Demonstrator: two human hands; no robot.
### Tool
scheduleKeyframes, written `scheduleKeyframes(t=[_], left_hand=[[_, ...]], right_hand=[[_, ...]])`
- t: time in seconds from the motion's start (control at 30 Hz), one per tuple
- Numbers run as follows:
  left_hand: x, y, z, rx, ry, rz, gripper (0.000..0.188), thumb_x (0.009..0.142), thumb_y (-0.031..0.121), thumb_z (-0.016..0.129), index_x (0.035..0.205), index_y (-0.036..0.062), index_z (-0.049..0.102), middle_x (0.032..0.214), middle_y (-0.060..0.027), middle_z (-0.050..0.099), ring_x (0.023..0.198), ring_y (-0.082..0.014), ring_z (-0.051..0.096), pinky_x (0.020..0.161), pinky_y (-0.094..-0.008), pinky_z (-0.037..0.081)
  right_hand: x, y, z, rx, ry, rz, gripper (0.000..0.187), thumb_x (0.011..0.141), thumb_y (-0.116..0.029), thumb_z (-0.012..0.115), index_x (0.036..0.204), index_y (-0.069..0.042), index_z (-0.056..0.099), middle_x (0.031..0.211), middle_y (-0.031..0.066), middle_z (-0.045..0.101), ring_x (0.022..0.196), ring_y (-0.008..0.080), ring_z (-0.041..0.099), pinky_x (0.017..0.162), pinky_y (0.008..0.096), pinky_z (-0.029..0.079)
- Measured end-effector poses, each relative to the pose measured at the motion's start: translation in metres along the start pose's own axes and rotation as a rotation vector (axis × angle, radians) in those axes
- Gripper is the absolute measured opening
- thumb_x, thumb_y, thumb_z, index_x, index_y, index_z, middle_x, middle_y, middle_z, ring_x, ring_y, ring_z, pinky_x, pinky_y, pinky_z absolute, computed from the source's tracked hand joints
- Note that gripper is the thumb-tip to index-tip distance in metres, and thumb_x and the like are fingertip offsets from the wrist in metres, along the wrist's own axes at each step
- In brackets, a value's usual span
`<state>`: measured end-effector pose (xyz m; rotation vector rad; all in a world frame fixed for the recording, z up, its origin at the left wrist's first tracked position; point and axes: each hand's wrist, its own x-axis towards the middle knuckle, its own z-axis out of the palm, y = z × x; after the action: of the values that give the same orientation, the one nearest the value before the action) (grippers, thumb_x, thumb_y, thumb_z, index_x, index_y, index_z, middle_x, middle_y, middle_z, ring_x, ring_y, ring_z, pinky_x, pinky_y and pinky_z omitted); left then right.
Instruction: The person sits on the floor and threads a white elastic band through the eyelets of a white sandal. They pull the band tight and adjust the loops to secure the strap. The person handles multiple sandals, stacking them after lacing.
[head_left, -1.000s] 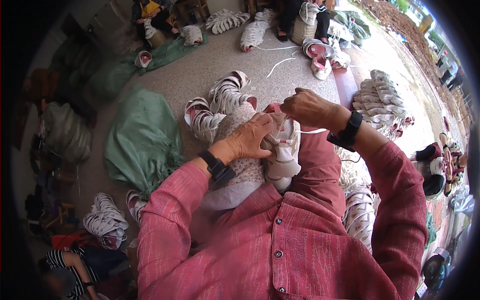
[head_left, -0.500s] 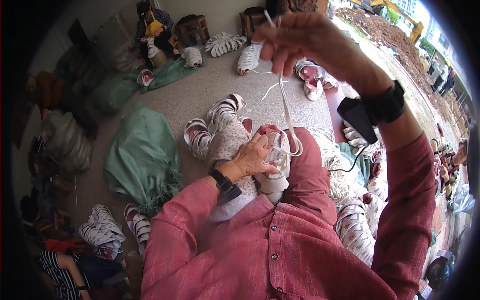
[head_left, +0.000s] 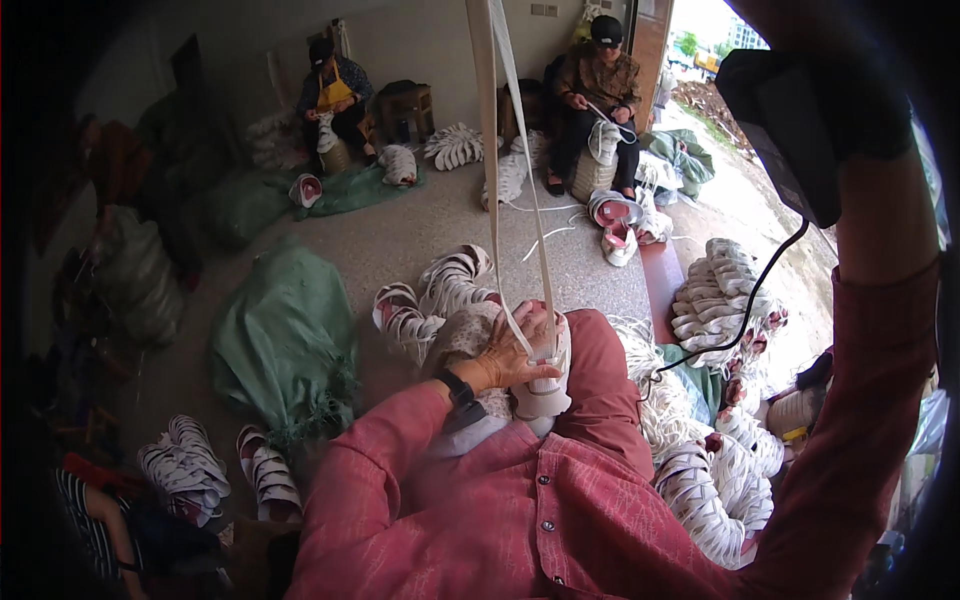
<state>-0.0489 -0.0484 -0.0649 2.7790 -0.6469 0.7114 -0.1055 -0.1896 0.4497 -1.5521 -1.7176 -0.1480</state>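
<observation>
A pale beige and white lace-up shoe (head_left: 542, 398) lies on my lap, its heel toward me. My left hand (head_left: 513, 352) grips it from the left, with fingers over the front and the thumb across the tongue. From the shoe's eyelets, two strands of a white shoelace (head_left: 541, 225) run taut upward past the top edge of the picture. My right arm (head_left: 880, 310) is raised high on the right, with a black device (head_left: 785, 135) strapped at the wrist. The right hand itself is out of the picture, so its hold on the lace cannot be seen.
Stacked white shoes (head_left: 720, 300) and bundled white laces (head_left: 655, 400) lie to my right. More nested shoes (head_left: 455, 275) sit beyond my knees. A green sack (head_left: 280, 325) rests on the floor at left. Two seated people (head_left: 600, 90) work with shoes at the back. A black cable (head_left: 760, 290) hangs from the wrist device.
My right hand has risen out of the picture, and the slack lace has straightened into two taut strands. My left hand stays on the shoe. The view has tilted upward.
</observation>
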Motion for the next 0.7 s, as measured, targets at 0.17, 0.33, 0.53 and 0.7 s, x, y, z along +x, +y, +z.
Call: scheduleKeyframes(t=[0.17,0.33,0.53,0.7], left_hand=[[0.005,-0.011,0.008,-0.107,-0.199,-0.114,0.068,0.090,0.070,0.046,0.149,0.0364,0.043,0.160,-0.0035,0.030,0.148,-0.0298,0.019,0.116,-0.0576,0.009],[0.026,0.007,-0.014,-0.195,-0.385,-0.055,0.064,0.088,0.059,0.056,0.147,0.0352,0.047,0.162,-0.0046,0.025,0.150,-0.0343,0.010,0.111,-0.0708,0.013],[0.017,0.055,-0.041,-0.158,-0.089,-0.045,0.037,0.084,0.038,0.060,0.117,0.0224,0.069,0.151,-0.0089,0.041,0.132,-0.0348,0.040,0.103,-0.0492,0.038],[0.008,0.032,0.025,-0.960,0.248,-0.085,0.023,0.091,0.026,0.056,0.107,0.0149,0.070,0.134,-0.0115,0.055,0.131,-0.0305,0.046,0.105,-0.0450,0.041]], right_hand=[[0.015,0.016,-0.013,0.193,-0.185,-0.047,0.033,0.105,-0.024,0.050,0.111,0.006,0.063,0.088,0.0104,0.070,0.068,0.0137,0.069,0.059,0.0233,0.056],[0.032,0.013,0.000,0.234,-0.006,0.009,0.025,0.099,-0.017,0.060,0.112,0.002,0.066,0.084,0.0089,0.069,0.064,0.0157,0.069,0.054,0.0284,0.054],[0.044,0.020,0.038,-0.911,0.358,-0.881,0.018,0.098,-0.017,0.061,0.104,-0.002,0.069,0.079,0.0059,0.069,0.055,0.0127,0.063,0.051,0.0317,0.053],[0.044,-0.009,0.060,-0.004,0.122,-0.146,0.019,0.098,-0.018,0.063,0.094,-0.001,0.071,0.071,0.0044,0.069,0.047,0.0066,0.053,0.042,0.0248,0.040]])
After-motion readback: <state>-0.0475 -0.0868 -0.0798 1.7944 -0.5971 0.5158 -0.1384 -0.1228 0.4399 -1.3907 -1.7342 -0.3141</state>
